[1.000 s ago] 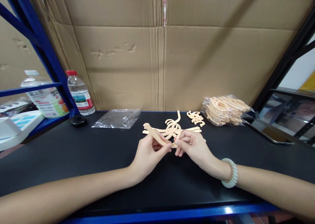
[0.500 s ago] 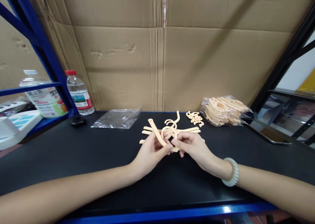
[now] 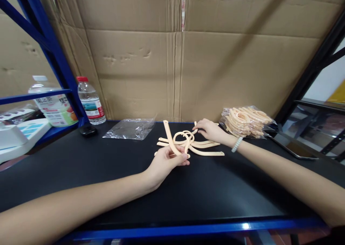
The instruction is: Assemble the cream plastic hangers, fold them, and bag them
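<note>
My left hand (image 3: pixel 168 164) is closed on a cream plastic hanger piece (image 3: pixel 169 137), a long curved arm with a hole at its tip, joined near my fingertips to a ring-shaped part. It is held tilted up above several similar hanger arms (image 3: pixel 207 153) spread on the black table. Beyond it, my right hand (image 3: pixel 211 130) reaches over the table with fingers bent and apart. Its fingertips are at a cream hook (image 3: pixel 195 131); whether they touch it I cannot tell. The small cream pieces behind that hand are mostly covered by it.
A clear bag full of cream hanger parts (image 3: pixel 244 121) lies at the back right, near a dark flat tablet-like thing (image 3: pixel 293 146). At the back left are a flat clear plastic bag (image 3: pixel 129 129), a black object (image 3: pixel 88 130) and a red-capped water bottle (image 3: pixel 91 106). Cardboard (image 3: pixel 134 65) stands behind.
My right hand has let go of the ring-shaped part and moved away to the back right, over the hook. My left hand keeps the hanger piece, with little movement.
</note>
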Demonstrator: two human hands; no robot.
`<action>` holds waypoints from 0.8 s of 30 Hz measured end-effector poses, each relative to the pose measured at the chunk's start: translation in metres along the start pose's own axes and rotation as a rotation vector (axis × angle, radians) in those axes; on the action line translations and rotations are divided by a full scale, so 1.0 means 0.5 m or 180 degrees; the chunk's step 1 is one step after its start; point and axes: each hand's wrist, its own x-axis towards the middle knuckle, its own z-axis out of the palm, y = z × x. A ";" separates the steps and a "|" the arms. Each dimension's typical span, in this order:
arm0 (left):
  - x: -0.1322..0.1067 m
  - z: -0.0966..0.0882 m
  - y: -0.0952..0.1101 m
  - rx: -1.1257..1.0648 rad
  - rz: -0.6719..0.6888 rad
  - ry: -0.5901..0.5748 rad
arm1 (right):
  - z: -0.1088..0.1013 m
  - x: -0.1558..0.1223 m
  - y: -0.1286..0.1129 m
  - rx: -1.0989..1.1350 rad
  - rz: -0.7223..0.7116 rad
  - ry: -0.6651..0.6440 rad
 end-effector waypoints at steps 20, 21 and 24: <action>0.001 -0.003 0.002 -0.0052 0.0134 -0.0193 | -0.055 -0.081 -0.103 0.0988 0.0462 0.0803; 0.001 -0.004 0.001 -0.0055 0.0141 -0.0215 | -0.052 -0.090 -0.118 0.1352 0.0527 0.0772; 0.003 -0.005 -0.002 -0.0065 0.0169 -0.0257 | -0.044 -0.116 -0.162 0.2515 0.0777 0.0538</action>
